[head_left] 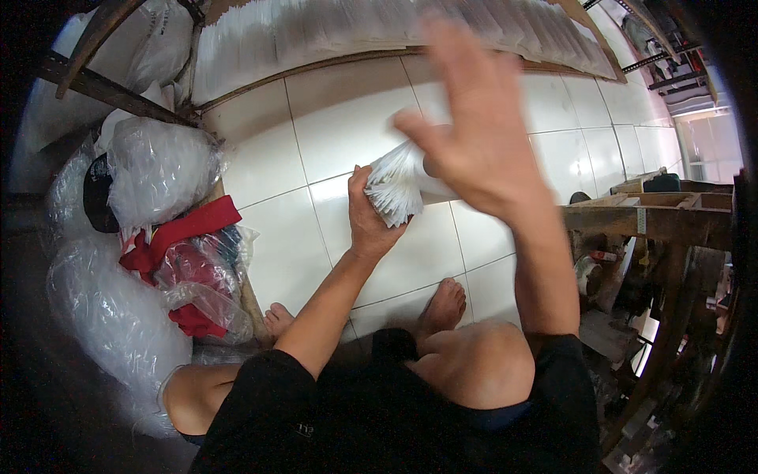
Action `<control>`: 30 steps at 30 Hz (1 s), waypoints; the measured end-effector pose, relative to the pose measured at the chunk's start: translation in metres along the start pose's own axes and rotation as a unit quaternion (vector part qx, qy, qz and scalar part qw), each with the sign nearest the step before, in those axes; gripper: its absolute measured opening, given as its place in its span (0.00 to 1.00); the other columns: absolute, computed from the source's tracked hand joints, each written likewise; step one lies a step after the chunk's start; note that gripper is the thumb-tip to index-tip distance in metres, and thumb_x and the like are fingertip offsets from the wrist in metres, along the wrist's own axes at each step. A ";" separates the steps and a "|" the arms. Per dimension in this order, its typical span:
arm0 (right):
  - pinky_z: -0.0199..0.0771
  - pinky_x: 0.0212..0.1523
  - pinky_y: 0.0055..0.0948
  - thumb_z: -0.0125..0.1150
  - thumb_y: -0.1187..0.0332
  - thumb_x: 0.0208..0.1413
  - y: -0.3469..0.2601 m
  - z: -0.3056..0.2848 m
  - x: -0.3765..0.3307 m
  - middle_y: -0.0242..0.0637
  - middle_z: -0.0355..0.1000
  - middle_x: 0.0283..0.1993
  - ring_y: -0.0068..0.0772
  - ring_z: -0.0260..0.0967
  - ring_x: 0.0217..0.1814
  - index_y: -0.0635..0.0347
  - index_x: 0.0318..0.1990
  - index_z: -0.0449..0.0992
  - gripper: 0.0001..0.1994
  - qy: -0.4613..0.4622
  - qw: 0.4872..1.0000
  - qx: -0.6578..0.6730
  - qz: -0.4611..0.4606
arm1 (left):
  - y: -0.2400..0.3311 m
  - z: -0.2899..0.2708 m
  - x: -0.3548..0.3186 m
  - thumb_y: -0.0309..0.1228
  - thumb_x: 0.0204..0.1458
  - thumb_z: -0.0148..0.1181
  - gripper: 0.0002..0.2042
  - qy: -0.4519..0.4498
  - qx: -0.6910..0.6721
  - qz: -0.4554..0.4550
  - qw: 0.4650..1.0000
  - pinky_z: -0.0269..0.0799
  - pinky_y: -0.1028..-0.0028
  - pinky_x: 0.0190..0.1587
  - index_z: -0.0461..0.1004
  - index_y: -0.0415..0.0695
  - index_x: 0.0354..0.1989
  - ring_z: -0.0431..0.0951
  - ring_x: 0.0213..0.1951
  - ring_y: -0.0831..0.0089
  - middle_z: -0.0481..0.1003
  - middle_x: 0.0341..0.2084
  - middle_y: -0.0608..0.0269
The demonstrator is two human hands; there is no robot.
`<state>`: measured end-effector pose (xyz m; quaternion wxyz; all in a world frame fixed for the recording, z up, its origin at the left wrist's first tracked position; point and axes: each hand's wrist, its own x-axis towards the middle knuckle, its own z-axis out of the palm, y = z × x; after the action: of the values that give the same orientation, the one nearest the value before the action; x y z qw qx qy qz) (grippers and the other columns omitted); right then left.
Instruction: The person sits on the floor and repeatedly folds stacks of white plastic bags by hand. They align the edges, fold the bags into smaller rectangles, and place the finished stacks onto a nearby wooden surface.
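Observation:
My left hand (369, 217) is closed around a thick bundle of thin white plastic sheets or bags (397, 189), held above the tiled floor. The near end of the bundle fans out in many layers, and its far part runs behind my other hand. My right hand (474, 130) is raised above the bundle, smeared by motion, with its thumb and fingers apart. Nothing shows in its palm. Whether it touches the bundle, I cannot tell.
Long rows of stacked clear plastic sheets (308, 35) lie along the far side. Clear plastic bags (162, 170) and red cloth (185, 233) are heaped at left. A wooden bench (663, 225) stands at right. My bare feet (444, 304) rest on white tiles (276, 229).

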<state>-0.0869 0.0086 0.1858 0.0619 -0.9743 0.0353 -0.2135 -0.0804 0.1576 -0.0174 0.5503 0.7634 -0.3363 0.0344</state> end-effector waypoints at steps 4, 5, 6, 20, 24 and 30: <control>0.44 0.67 0.67 0.47 0.30 0.54 -0.003 -0.006 0.009 0.64 0.63 0.61 0.62 0.59 0.66 0.56 0.69 0.57 0.45 0.012 1.000 0.003 -0.013 | -0.012 0.012 0.001 0.29 0.29 0.78 0.48 -0.007 -0.011 0.007 1.000 0.50 0.45 0.69 0.53 0.41 0.61 0.66 0.57 0.49 0.64 0.52 0.51; 0.44 0.66 0.67 0.46 0.30 0.54 -0.011 -0.022 0.021 0.64 0.63 0.60 0.61 0.59 0.66 0.56 0.69 0.57 0.45 0.039 0.999 0.002 -0.024 | -0.019 0.007 -0.004 0.29 0.29 0.78 0.48 -0.011 0.003 0.006 1.000 0.51 0.46 0.69 0.53 0.41 0.61 0.66 0.57 0.48 0.64 0.52 0.51; 0.45 0.66 0.67 0.45 0.30 0.54 -0.014 -0.034 0.030 0.64 0.63 0.61 0.61 0.59 0.66 0.56 0.69 0.58 0.45 0.084 0.996 0.015 -0.024 | -0.028 0.002 -0.010 0.29 0.29 0.78 0.48 -0.015 0.020 0.005 1.000 0.51 0.47 0.68 0.53 0.41 0.61 0.66 0.57 0.48 0.64 0.52 0.51; 0.73 0.51 0.35 0.57 0.77 0.54 0.012 0.075 -0.201 0.44 0.64 0.49 0.37 0.65 0.53 0.65 0.52 0.64 0.18 0.175 0.842 0.382 0.339 | -0.002 0.013 0.005 0.25 0.33 0.74 0.36 0.018 -0.123 -0.083 0.989 0.72 0.62 0.52 0.63 0.41 0.54 0.76 0.46 0.56 0.73 0.44 0.53; 0.70 0.60 0.40 0.61 0.80 0.48 -0.035 0.125 -0.192 0.48 0.62 0.57 0.45 0.63 0.63 0.70 0.61 0.59 0.31 0.143 0.811 0.429 0.371 | 0.002 0.007 0.001 0.25 0.34 0.74 0.29 -0.033 -0.174 -0.135 0.975 0.73 0.62 0.51 0.67 0.40 0.48 0.79 0.41 0.55 0.76 0.38 0.54; 0.66 0.61 0.35 0.60 0.82 0.48 -0.025 0.160 -0.197 0.50 0.66 0.57 0.44 0.66 0.61 0.73 0.58 0.65 0.26 0.162 0.802 0.470 0.331 | 0.023 -0.007 0.012 0.27 0.35 0.73 0.22 -0.080 -0.131 -0.024 0.988 0.70 0.54 0.57 0.71 0.42 0.41 0.79 0.38 0.50 0.78 0.32 0.55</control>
<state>-0.1970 0.0693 -0.0361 0.5728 -0.7059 0.2600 -0.3256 -0.0816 0.1537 0.0091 0.6172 0.6929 -0.3630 -0.0844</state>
